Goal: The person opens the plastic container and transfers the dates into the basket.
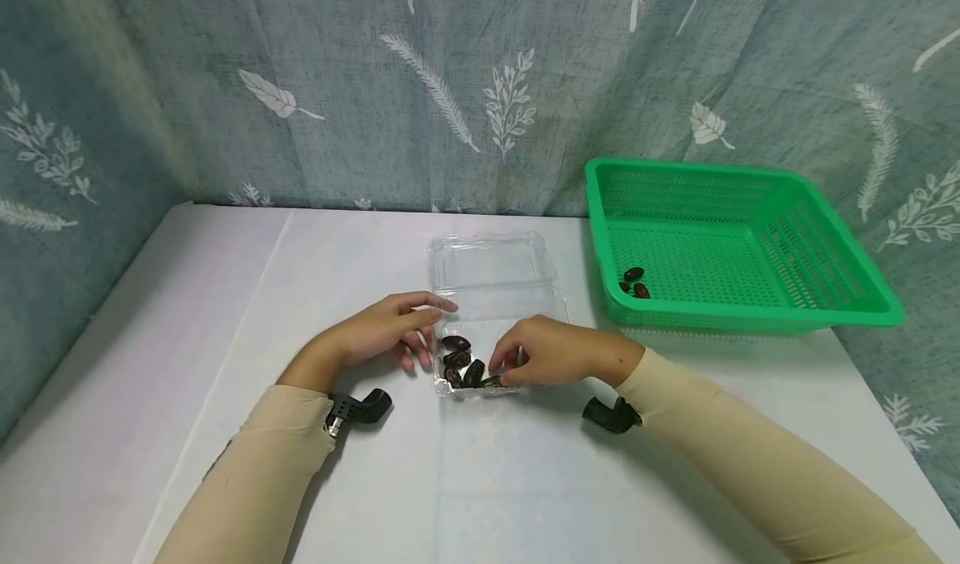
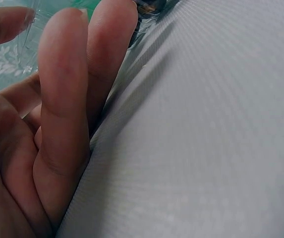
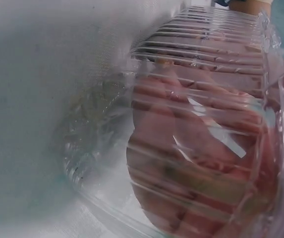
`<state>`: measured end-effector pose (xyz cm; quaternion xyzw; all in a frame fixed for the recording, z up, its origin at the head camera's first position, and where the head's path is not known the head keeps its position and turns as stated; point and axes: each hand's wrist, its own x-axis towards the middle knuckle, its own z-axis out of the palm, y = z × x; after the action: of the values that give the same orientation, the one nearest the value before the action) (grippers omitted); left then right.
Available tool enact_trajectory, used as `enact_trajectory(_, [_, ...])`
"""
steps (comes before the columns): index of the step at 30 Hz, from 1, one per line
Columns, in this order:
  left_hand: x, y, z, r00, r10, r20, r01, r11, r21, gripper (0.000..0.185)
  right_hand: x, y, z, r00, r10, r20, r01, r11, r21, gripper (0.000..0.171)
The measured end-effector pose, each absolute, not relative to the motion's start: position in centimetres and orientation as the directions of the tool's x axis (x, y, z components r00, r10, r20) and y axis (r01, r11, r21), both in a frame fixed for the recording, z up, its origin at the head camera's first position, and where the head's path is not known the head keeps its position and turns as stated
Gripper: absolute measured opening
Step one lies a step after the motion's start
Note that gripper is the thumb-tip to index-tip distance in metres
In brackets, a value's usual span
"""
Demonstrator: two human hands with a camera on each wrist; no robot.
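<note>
A clear plastic clamshell box (image 1: 495,279) lies on the table with its lid folded back. Several dark brown dates (image 1: 473,372) are gathered in the front left of its base. My right hand (image 1: 551,351) reaches into the base with bent fingers and pinches a date (image 1: 491,381) by the front wall. Through the ribbed clear wall, the right wrist view shows the curled right fingers (image 3: 154,148), but no date is distinct there. At the box's left side is my left hand (image 1: 386,326), its fingers loosely extended, the fingertips at the rim.
To the right stands a green plastic basket (image 1: 757,311) with a few dates (image 1: 633,273) in its near left corner. A white cloth covers the table (image 1: 300,464). Behind it hangs a grey-green leaf-patterned curtain (image 1: 337,131).
</note>
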<state>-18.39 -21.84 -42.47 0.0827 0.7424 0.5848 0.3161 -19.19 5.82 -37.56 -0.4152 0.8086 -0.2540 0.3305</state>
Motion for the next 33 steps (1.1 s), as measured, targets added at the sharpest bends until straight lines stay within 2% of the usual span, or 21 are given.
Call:
enact_trajectory(11, [-18.32, -21.82, -42.67, -0.783, 0.497, -0.373, -0.25, 0.297, 0.922, 0.044, -19.52, 5.66, -37.86, -0.418, -0.843, -0.34, -0.542, 0.532, -0.651, 0.01])
enact_trajectory(21, [-18.22, -21.86, -42.66, -0.786, 0.493, -0.374, -0.246, 0.305, 0.92, 0.043, -19.43, 5.66, -37.91, -0.42, -0.839, -0.346, -0.505, 0.533, -0.679, 0.006])
enact_trajectory(33, [-18.29, -21.77, -42.76, -0.784, 0.495, -0.374, -0.247, 0.304, 0.92, 0.043, -19.35, 5.6, -37.68, -0.432, -0.818, -0.38, -0.454, 0.561, -0.692, 0.012])
